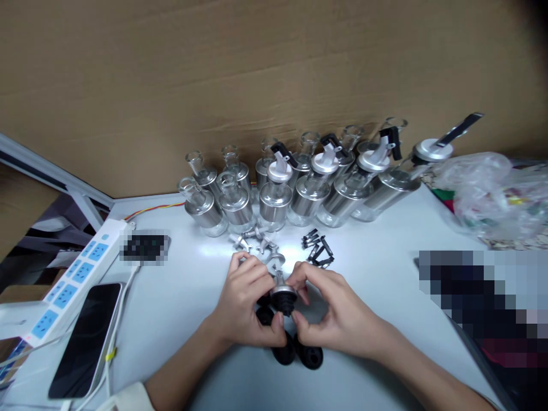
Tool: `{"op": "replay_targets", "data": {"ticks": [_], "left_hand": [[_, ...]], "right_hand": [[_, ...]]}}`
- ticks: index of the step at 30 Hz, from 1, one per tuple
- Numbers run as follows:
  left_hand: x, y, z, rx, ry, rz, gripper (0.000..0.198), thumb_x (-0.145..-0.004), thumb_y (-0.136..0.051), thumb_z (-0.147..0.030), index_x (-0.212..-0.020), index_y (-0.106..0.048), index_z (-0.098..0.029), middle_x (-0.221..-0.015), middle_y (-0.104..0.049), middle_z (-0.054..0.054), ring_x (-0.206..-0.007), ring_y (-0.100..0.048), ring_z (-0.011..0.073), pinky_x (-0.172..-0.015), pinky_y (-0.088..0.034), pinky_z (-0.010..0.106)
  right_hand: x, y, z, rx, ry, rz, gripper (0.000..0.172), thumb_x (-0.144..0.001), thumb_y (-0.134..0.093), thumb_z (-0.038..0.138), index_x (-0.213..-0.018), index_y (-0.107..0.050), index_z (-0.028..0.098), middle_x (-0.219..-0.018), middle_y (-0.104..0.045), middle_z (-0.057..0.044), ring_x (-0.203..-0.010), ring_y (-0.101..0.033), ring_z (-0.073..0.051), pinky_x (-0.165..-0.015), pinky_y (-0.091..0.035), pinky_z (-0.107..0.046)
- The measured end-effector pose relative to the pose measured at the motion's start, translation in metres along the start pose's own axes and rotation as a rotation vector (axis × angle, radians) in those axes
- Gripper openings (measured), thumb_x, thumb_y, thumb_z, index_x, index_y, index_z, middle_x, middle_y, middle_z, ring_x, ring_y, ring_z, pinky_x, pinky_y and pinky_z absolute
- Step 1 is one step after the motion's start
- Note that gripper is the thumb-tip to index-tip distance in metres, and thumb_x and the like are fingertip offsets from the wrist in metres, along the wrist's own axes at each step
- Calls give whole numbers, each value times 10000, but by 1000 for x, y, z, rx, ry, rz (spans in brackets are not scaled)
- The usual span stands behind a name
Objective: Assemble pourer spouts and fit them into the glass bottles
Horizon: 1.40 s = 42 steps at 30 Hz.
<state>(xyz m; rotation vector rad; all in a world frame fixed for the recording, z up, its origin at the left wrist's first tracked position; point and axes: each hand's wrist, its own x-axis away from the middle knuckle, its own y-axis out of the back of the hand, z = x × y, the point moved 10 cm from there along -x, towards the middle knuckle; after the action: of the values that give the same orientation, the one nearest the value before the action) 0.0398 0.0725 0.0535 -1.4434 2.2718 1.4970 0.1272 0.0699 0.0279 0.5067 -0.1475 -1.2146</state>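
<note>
Round silver-and-black ribbed stopper [284, 298] sat pinched between left hand [245, 295] and right hand [341, 303], long axis toward twelve o'clock, both equally near.

Stopper [284, 302] — matt, rubber-like; cap [284, 289] smooth metallic (slightly glossy); bottles [275, 197] — glossy glass, brushed-metal sleeves [236, 210].

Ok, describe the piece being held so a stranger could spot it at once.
Over the white table, nearer than the bottles, find the left hand and right hand. Between them is the held piece: silver cap above, ribbed black body below. Unlike the loose silver spouts and black plugs nearby, it joins both colours.
</note>
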Motion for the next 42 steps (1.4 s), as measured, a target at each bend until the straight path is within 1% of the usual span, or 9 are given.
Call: {"op": "replay_targets", "data": {"ticks": [8,15,18,22,26,30,34,40,42], "left_hand": [[1,0,-3,-2,-12,-13,170,-685,-433,-295,-574,-360,-190,-528,-336,-42,-553,-338,126,-710,-306,340],[2,4,-6,-45,-49,-29,143,-703,-440,-290,-607,-451,-185,-543,-400,-33,-571,-404,131,-750,-325,363],[3,11,-7,-59,-75,-103,126,-741,-449,-294,-680,-472,-186,-594,-492,-20,-594,-491,139,-779,-353,374],[6,15,-5,-55,-90,-165,149,-805,-492,-311,-882,-514,-185,-740,-619,12,-663,-592,154,-801,-382,377],[9,14,-3,26,-123,-188,267,-853,-521,-345,-1059,-466,-184,-851,-667,51,-740,-636,174,-780,-426,375],[9,10,-3,49,-153,-157,282,-887,-505,-317,-1129,-451,-181,-881,-669,63,-769,-627,170,-743,-450,351],[7,8,-3,4,-144,-132,265,-900,-478,-302,-1131,-462,-174,-874,-643,58,-779,-604,163,-742,-449,336],[7,5,-4,-99,-160,-117,241,-848,-483,-227,-1087,-492,-192,-861,-577,44,-761,-545,158,-722,-442,327],[7,7,-3,-113,-146,-132,241,-810,-495,-204,-1049,-520,-206,-838,-535,31,-747,-513,156,-694,-434,310]], "right_hand": [[1,-2,6,-34,22,-14,188,-619,-509,135,-755,-407,215,-621,-410,51,-530,-396,-86,-457,-347,-193],[4,0,8,14,65,-41,205,-635,-521,117,-796,-438,213,-640,-432,49,-546,-449,-89,-477,-395,-193],[4,7,13,6,106,-102,212,-666,-526,101,-829,-456,215,-676,-503,35,-597,-529,-99,-542,-457,-204],[4,20,12,-49,94,-211,266,-699,-537,95,-918,-461,223,-803,-609,-3,-729,-625,-126,-664,-524,-233],[5,20,14,2,130,-205,331,-719,-552,91,-1018,-506,227,-890,-650,-27,-814,-652,-149,-700,-544,-248],[5,18,18,41,199,-200,288,-759,-579,90,-1007,-528,229,-905,-675,-23,-848,-665,-142,-725,-549,-232],[5,19,19,86,226,-225,213,-778,-603,114,-952,-534,216,-918,-704,-36,-857,-684,-148,-746,-554,-243],[3,15,26,202,267,-152,181,-831,-554,123,-987,-580,211,-933,-723,-42,-884,-682,-169,-795,-537,-315],[2,20,22,271,221,-161,151,-859,-522,142,-965,-599,217,-920,-723,-43,-854,-678,-179,-792,-519,-338]]}}
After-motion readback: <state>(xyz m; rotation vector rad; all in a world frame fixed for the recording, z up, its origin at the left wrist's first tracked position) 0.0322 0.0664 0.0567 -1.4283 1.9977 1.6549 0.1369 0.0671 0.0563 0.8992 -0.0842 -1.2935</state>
